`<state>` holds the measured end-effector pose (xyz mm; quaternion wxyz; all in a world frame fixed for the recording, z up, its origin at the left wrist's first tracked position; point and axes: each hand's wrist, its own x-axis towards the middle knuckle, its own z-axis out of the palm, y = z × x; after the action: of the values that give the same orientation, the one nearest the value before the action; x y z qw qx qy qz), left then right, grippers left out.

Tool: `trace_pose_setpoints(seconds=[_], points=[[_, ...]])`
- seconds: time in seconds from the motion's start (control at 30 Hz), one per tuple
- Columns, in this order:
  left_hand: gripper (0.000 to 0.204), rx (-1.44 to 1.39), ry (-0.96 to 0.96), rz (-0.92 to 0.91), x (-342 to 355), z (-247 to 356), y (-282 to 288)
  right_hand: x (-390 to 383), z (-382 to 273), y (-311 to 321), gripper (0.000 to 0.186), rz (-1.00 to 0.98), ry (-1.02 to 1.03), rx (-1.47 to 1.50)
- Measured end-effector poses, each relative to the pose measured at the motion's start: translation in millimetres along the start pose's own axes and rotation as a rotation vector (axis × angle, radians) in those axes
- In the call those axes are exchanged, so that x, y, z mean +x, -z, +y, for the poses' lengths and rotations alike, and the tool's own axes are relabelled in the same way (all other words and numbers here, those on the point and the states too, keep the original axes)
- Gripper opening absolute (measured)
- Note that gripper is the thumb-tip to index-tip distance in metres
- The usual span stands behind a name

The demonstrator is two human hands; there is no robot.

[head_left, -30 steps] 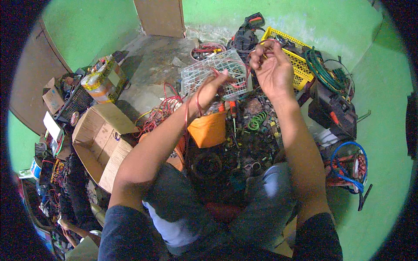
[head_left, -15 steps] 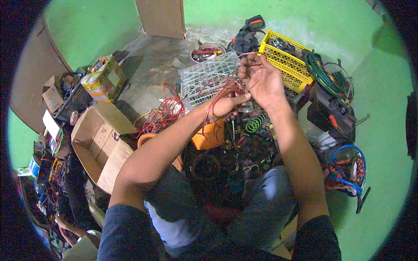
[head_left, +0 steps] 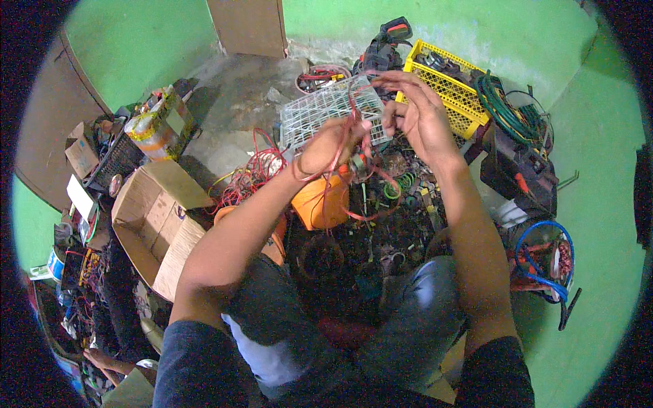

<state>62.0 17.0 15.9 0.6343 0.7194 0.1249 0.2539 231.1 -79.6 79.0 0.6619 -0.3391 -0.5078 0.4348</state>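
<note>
My left hand (head_left: 333,146) is closed around a bundle of thin red wire (head_left: 352,115), whose loops hang below and stand up above the fist. Just to its right is my right hand (head_left: 425,112), palm turned inward, fingers stretched out and thumb apart. Its fingers are slightly blurred, and a loop of the wire rises close to their tips. Beneath the hands stands an orange container (head_left: 320,204), with dangling wire across its upper part. A green coil (head_left: 401,185) lies among small dark parts on the floor. Behind my left hand is a white wire rack (head_left: 326,105).
A tangle of red wire (head_left: 253,178) lies left of the orange container, beside an open cardboard box (head_left: 153,211). At the back right stand a yellow crate (head_left: 445,102), a green cable coil (head_left: 503,112) and a dark case (head_left: 520,173). Another person's hand (head_left: 102,360) shows at lower left.
My right hand has shifted slightly right, away from my left, and its fingers have straightened. The left fist has turned, and the red wire now hangs in wider loops below it.
</note>
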Motion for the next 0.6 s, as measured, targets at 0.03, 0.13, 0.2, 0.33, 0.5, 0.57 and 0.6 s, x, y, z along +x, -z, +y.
trace_pose_setpoints(seconds=[0.03,0.13,0.2,0.33,0.5,0.57,0.6], points=[[0.036,0.083,-0.064,0.058,-4,12,1,-2,11,10,0.042,0.073,-0.017,-0.176],[0.042,0.205,-0.22,0.206,-14,59,-6,-11,56,45,0.06,0.132,-0.098,-0.679],[0.046,0.115,-0.259,0.301,-20,70,-7,-24,87,58,0.06,-0.263,-0.51,-0.723],[0.048,-0.067,-0.232,0.49,-17,67,-1,-42,116,89,0.031,-0.7,-0.753,-0.751],[0.05,0.023,-0.253,0.651,-13,49,28,-19,88,56,0.032,-0.187,-0.116,-0.871],[0.051,0.062,-0.07,0.603,-11,42,31,-10,72,48,0.041,-0.062,0.064,-0.768],[0.051,0.115,-0.045,0.522,-10,35,30,-6,57,35,0.046,0.0,0.105,-0.715]])
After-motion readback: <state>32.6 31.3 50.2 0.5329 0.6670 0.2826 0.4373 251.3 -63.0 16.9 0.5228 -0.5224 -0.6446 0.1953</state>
